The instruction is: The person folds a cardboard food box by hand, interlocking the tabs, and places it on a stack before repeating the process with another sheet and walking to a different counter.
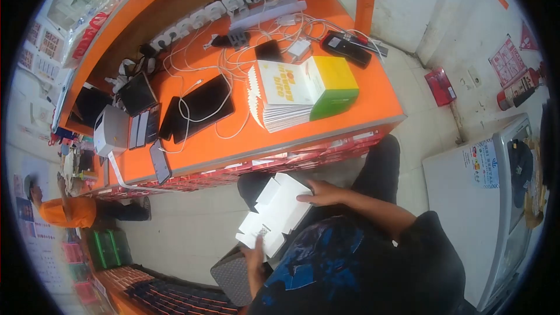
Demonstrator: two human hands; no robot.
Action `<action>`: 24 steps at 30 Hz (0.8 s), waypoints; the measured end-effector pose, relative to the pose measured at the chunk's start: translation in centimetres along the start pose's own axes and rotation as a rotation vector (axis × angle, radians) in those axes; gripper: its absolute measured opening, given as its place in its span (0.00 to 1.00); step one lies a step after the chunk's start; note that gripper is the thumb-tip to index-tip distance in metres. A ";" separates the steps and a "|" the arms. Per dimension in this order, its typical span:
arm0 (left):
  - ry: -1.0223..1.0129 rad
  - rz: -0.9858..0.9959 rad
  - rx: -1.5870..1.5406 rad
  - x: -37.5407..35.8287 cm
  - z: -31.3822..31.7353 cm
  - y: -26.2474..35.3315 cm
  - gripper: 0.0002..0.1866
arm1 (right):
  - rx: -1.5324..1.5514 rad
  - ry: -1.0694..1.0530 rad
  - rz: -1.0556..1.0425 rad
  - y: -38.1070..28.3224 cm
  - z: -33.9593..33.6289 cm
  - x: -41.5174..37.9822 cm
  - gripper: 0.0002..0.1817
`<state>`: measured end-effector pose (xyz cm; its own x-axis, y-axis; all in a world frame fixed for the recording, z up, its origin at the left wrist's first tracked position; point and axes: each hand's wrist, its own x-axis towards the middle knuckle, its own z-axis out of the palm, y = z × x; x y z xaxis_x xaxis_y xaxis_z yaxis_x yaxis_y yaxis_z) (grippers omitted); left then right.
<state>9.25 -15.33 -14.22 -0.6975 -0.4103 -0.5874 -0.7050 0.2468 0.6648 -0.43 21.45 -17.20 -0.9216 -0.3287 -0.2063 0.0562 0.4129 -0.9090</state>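
Note:
A white cardboard piece [279,210], with notched flaps and a small printed square code near its lower left, lies over my lap. My right hand [319,193] grips its upper right edge, thumb on top and fingers underneath. At the lower left edge, beside the printed code, my left hand [254,252] holds the same cardboard. Beyond it, on the orange counter [251,146], stands a stack of folded white cartons [289,90] next to a yellow and green box [335,87].
The counter also bears a tablet [204,108], phones, tangled white cables and a card terminal [345,48]. Power sockets line its back. A white freezer [466,198] stands at right. A person in orange [67,212] stands at far left.

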 end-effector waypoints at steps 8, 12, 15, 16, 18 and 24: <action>-0.004 0.124 -0.369 -6.5 -2.9 5.3 0.30 | 0.405 -0.148 0.146 -11.7 -3.7 -1.5 0.36; -0.099 0.413 -0.472 -10.0 -7.6 15.9 0.40 | 0.401 0.156 -0.382 -17.4 -8.2 -5.5 0.34; -0.284 0.796 -0.519 -13.0 -7.1 26.6 0.42 | 0.521 0.432 -0.344 -23.3 -13.8 -9.7 0.33; -0.356 0.902 -0.487 -13.2 -6.4 30.2 0.42 | 0.494 0.586 -0.353 -24.3 -15.5 -10.2 0.33; -0.460 0.977 -0.497 -14.3 -2.9 37.9 0.42 | 0.619 0.731 -0.356 -25.0 -19.9 -10.0 0.30; -0.592 0.919 0.096 -5.8 8.8 48.2 0.27 | 0.563 0.768 -0.112 -18.4 -28.4 -5.2 0.20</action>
<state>-21.81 6.67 17.15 -0.8947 0.4456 -0.0316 0.1265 0.3207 0.9387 -7.57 39.73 10.85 -0.9218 0.3877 0.0046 -0.0560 -0.1214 -0.9910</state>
